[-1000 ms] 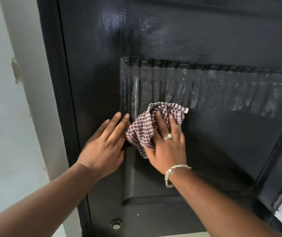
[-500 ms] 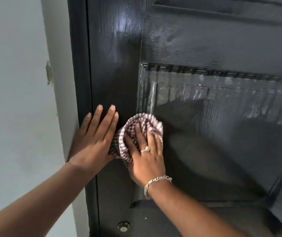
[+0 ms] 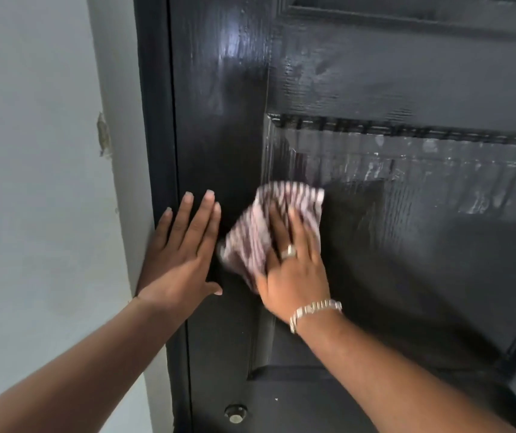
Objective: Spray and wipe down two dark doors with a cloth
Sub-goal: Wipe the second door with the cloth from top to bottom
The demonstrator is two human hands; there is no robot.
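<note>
1. The right hand (image 3: 294, 270) is pressing the cloth (image 3: 269, 226) on the door (image 3: 406, 276), its fingers lying straight on top.
2. The cloth is sitting at the left edge of the sunk panel.
3. The left hand (image 3: 181, 257) is lying flat and open on the door's left side, by the wall (image 3: 31, 182).

The door (image 3: 375, 73) fills the middle and right of the view, with its frame (image 3: 156, 120) along its left edge and the wall (image 3: 31, 182) further left. The left hand (image 3: 181, 260) lies flat on the door's left stile beside the frame, and the right hand (image 3: 294, 270) is just to its right, pressing the cloth (image 3: 250, 232) against the left edge of the recessed panel (image 3: 438, 260). Below both hands, near the door's lower left, sits a small round fitting (image 3: 235, 414).
</note>
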